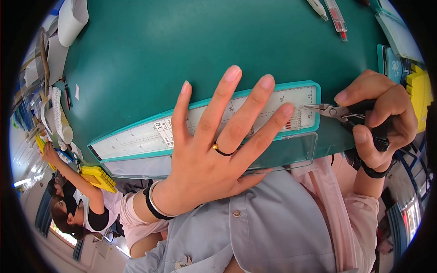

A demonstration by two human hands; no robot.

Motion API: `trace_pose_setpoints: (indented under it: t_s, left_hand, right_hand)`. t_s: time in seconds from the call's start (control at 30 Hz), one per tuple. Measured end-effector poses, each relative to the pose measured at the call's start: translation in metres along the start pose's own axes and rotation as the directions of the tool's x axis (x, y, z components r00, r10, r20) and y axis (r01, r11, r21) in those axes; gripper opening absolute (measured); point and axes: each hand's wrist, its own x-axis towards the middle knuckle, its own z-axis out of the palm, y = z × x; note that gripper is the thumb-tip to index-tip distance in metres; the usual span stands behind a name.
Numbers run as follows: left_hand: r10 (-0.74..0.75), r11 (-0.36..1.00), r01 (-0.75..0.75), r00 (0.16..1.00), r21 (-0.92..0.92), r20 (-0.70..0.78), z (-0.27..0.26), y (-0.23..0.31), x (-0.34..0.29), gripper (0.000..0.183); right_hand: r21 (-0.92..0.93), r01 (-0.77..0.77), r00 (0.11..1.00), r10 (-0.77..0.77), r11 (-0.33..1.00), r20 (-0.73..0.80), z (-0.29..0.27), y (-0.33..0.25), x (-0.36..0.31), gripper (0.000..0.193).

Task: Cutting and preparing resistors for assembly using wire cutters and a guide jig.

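My left hand (216, 132) lies flat with fingers spread across a long teal-rimmed case (136, 132) that has a marked white sheet inside. Its clear lid (136, 167) hangs open along the near side, partly behind my palm and wrist. In my right hand (387, 113) are small pointed pliers (334, 111) with black handles, gripped between thumb and fingers. The pliers' tips reach over the case's right end, beside a row of fine metal pieces (295, 119), too small to name. My left index fingertip is close to that row. Whether the tips pinch anything cannot be made out.
The case is on a green table (136, 59). A white pen-like tool (317, 8) and a clear tube with red parts (337, 20) lie at the far right. Yellow bins (418, 88) stand at the right edge. Another person (86, 195) works at the left.
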Motion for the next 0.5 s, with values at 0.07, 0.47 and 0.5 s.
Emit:
trace_pose_setpoints:
  t_s: [0.07, 0.47, 0.5]
  left_hand:
    - [0.008, 1.000, -0.008, 1.000, -0.011, -0.017, 0.0005, 0.0003, 0.0010, 0.084]
    - [0.026, 0.998, -0.030, 0.997, -0.054, -0.076, 0.0048, -0.0013, -0.0009, 0.085]
    - [0.036, 0.997, -0.040, 0.997, -0.065, -0.071, 0.0049, -0.0005, 0.0013, 0.085]
  right_hand:
    - [-0.004, 0.013, 1.000, -0.013, 1.000, 0.010, -0.0012, 0.0002, 0.0004, 0.023]
    - [0.045, -0.012, 1.000, 0.011, 0.999, 0.012, 0.0003, 0.0007, 0.0014, 0.026]
    - [0.037, -0.013, 1.000, 0.012, 0.999, 0.015, -0.0024, -0.0003, 0.0004, 0.026]
